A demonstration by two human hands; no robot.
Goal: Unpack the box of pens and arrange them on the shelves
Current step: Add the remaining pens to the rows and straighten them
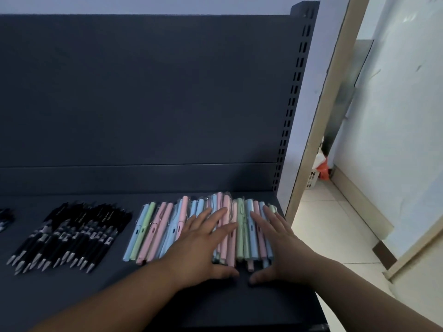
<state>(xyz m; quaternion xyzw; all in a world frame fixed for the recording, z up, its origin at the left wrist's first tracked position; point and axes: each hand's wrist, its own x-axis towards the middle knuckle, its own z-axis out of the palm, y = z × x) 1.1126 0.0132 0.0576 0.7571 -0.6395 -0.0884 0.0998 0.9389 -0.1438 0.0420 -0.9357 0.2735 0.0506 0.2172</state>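
Row of black plastic pens with silver tips (69, 233) is lying at the left, looking laid out. Beside it, a batch of pastel pink, blue and green plastic pens (153, 231) is sitting on the dark grey metal shelf (72, 295). Left hand (201, 245) and right hand (280, 243) are pressing flat on it, fingers (217, 215) straight, spread, gripping nothing. Step judged: levelling this batch. Next move probably calling for spreading overlaps and squaring near ends.
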